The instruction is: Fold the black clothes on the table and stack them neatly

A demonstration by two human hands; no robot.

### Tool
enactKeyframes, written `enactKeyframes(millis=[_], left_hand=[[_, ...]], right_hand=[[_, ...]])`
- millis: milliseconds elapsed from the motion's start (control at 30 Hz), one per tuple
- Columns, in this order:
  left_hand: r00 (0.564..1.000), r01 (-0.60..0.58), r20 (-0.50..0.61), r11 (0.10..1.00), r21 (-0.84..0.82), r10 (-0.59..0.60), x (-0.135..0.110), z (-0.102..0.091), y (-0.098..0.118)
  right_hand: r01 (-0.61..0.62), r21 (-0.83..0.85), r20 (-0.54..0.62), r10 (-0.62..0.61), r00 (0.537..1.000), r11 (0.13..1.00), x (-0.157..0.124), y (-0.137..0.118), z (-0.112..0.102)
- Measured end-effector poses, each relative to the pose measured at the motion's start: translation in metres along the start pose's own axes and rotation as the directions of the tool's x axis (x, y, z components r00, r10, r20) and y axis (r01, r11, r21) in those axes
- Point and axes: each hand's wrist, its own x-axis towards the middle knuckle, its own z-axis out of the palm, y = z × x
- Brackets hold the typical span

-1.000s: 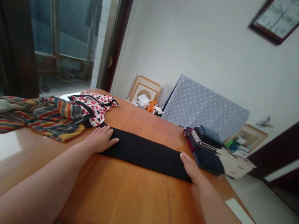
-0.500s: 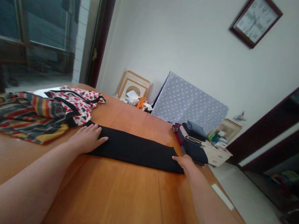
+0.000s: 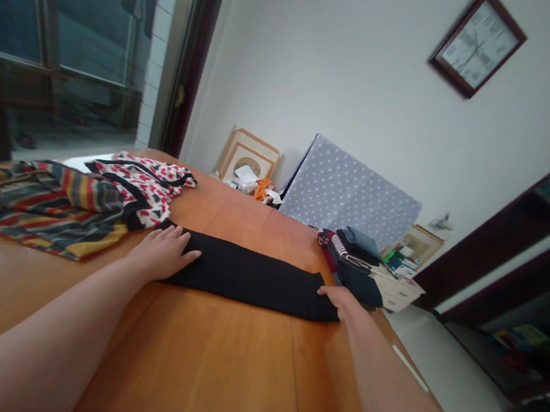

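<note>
Resting both hands on the cloth, you hold almost the same pose as half a second ago: the view has shifted slightly, and your hands sit where they were. Your left hand (image 3: 161,253) lies flat with the fingers slightly spread on the left end of one long black folded cloth (image 3: 251,276), gripping nothing. Your right hand (image 3: 341,301) lies open on the right end, not pinching. The cloth forms a smooth, narrow band across the wooden table (image 3: 235,368). Two garments lie to its left, one striped (image 3: 39,204), one red-and-white (image 3: 145,183); one stack of folded clothes (image 3: 353,259) sits just beyond your right hand.
</note>
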Motion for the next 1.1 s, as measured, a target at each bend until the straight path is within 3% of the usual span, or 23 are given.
enactKeyframes(millis=[167, 400, 533, 700, 867, 1000, 1100], left_hand=[[1.0, 0.017, 0.016, 1.0, -0.002, -0.017, 0.0, -0.003, 0.001], [0.999, 0.011, 0.038, 0.997, 0.07, -0.013, -0.005, -0.011, 0.008], [0.999, 0.014, 0.035, 0.998, 0.067, -0.016, -0.005, -0.012, 0.009], [0.999, 0.016, 0.035, 0.999, 0.04, -0.017, -0.006, -0.011, 0.008], [0.998, 0.029, 0.046, 0.999, 0.035, -0.03, -0.006, -0.011, 0.008], [0.999, 0.03, 0.043, 0.999, 0.022, -0.03, -0.006, -0.01, 0.008], [0.999, 0.026, 0.036, 1.0, 0.015, -0.026, -0.006, -0.01, 0.008]], right_hand=[[-0.067, 0.072, 0.015, 0.066, 0.998, 0.995, -0.007, -0.012, -0.008], [0.031, 0.042, 0.002, -0.031, 1.0, 0.999, -0.022, -0.052, -0.01], [0.154, -0.014, -0.006, -0.154, 0.988, 0.988, -0.036, -0.084, 0.005], [0.272, -0.049, 0.1, -0.266, 0.959, 0.961, -0.054, -0.111, 0.037], [0.317, -0.126, 0.133, -0.301, 0.944, 0.94, -0.061, -0.113, 0.065], [0.322, -0.166, 0.12, -0.305, 0.945, 0.932, -0.061, -0.108, 0.075], [0.293, -0.07, 0.185, -0.276, 0.943, 0.954, -0.062, -0.108, 0.077]])
